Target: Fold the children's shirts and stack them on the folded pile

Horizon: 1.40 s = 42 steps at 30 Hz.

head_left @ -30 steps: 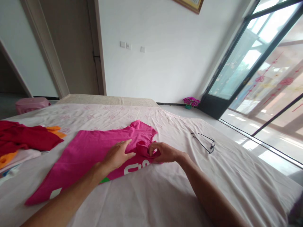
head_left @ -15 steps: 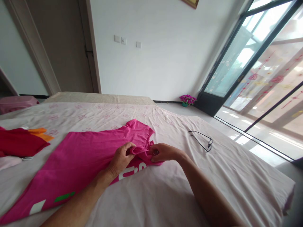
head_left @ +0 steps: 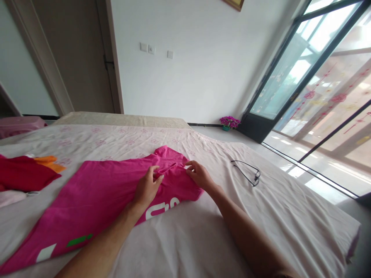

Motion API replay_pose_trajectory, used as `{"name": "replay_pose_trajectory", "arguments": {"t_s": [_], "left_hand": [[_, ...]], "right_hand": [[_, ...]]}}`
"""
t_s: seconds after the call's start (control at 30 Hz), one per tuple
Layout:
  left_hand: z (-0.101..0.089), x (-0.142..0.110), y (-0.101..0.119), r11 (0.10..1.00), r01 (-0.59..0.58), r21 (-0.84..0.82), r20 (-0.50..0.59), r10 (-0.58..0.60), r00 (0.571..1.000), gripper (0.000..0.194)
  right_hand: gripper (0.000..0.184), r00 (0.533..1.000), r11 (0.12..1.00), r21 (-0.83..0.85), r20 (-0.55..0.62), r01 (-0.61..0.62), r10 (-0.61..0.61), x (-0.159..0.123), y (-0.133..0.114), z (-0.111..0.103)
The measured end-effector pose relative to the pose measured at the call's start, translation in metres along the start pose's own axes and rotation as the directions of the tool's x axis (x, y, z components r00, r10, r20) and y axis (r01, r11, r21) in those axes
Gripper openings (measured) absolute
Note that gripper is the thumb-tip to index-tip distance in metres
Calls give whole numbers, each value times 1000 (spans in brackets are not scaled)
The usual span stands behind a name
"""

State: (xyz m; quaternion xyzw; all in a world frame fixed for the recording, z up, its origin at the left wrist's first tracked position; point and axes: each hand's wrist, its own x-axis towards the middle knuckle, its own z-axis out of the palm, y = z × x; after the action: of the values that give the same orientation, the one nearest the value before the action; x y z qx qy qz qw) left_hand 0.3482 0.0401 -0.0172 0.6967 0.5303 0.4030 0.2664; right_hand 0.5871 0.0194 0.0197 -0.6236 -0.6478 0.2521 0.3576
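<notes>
A pink T-shirt [head_left: 110, 189] with white and green print lies flat on the bed, its collar end toward the far side. My left hand [head_left: 147, 188] rests on the shirt and pinches a raised fold of the sleeve [head_left: 168, 168] between thumb and fingers. My right hand [head_left: 199, 174] holds the other end of the same sleeve at the shirt's right edge, fingertips curled onto the cloth. The fold is stretched out between both hands.
The bed sheet [head_left: 220, 231] is pale with faint pink flowers. Black-framed glasses [head_left: 248, 173] lie on it to the right. Red and orange clothes [head_left: 27, 173] are piled at the left. A glass door [head_left: 313, 88] and a small flower pot [head_left: 229, 123] stand at the right.
The rolled-up sleeve has been pulled out flat. Both hands moved away from me along the shirt, and my right hand shifted from the bunched cloth to the sleeve's edge.
</notes>
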Motion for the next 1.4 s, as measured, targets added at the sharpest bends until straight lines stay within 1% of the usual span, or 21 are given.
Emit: {"name": "replay_pose_trajectory", "arguments": {"t_s": [0.03,0.1,0.17,0.23,0.3,0.37,0.43,0.47,0.5,0.53,0.6,0.67,0.77,0.83,0.87,0.97,1.07,1.17,1.23,1.3,1.4], "left_hand": [[1,1,0,998,-4,67,14,3,1000,38],[2,2,1,981,-44,186,17,41,999,39],[2,0,1,946,-119,300,-12,128,992,40],[0,-2,0,891,-207,405,-60,252,966,44],[-3,-5,0,831,-304,466,-94,388,917,41],[-6,-11,2,780,-425,460,-78,512,856,32],[-6,-18,6,720,-562,407,13,610,792,27],[-5,-22,8,694,-612,379,73,637,767,27],[-3,-26,9,678,-641,359,132,643,755,27],[-1,-29,11,676,-647,353,184,627,757,29],[5,-34,12,697,-616,367,255,562,787,34],[10,-36,10,714,-591,376,298,510,807,37],[14,-35,4,709,-611,352,338,513,789,38],[15,-33,0,699,-630,338,344,532,774,37],[16,-32,-1,698,-630,340,337,535,774,36],[15,-31,-3,710,-591,382,313,503,806,38],[11,-31,-2,719,-533,446,303,439,846,47],[-2,-30,-6,714,-505,485,305,403,863,54],[-18,-30,-16,712,-486,508,310,376,874,58],[-40,-31,-31,717,-437,543,300,320,899,61],[-84,-36,-64,710,-344,614,260,230,938,61]], "right_hand": [[30,1000,995,-100,-28,-15,12,0,1,0],[33,999,974,-222,-41,-35,26,-2,2,1],[39,999,954,-298,-42,-35,24,-5,2,2],[44,999,928,-371,-39,-24,10,-7,2,3],[42,1000,904,-427,-24,-18,9,-7,3,4],[38,999,884,-466,-12,-37,36,-7,3,2],[37,997,856,-511,-22,-74,73,-8,1,1],[37,996,834,-544,-37,-86,79,-9,-2,0],[37,996,807,-585,-56,-85,64,-11,-6,0],[37,997,777,-627,-69,-64,26,-14,-11,2],[38,993,732,-680,-57,38,-104,-20,-22,8],[41,969,724,-660,25,201,-246,-27,-31,18],[46,906,720,-554,195,418,-376,-34,-36,36],[49,883,695,-544,287,470,-372,-35,-30,45],[50,884,681,-564,312,466,-347,-34,-26,48],[54,909,637,-649,316,415,-270,-29,-11,52],[60,919,604,-692,302,395,-255,-26,-3,52],[62,920,590,-706,313,391,-234,-26,-4,52],[63,923,591,-710,322,383,-211,-26,-6,52],[64,925,593,-711,326,377,-196,-26,-8,53],[63,928,586,-722,326,369,-182,-25,-9,55]]}}
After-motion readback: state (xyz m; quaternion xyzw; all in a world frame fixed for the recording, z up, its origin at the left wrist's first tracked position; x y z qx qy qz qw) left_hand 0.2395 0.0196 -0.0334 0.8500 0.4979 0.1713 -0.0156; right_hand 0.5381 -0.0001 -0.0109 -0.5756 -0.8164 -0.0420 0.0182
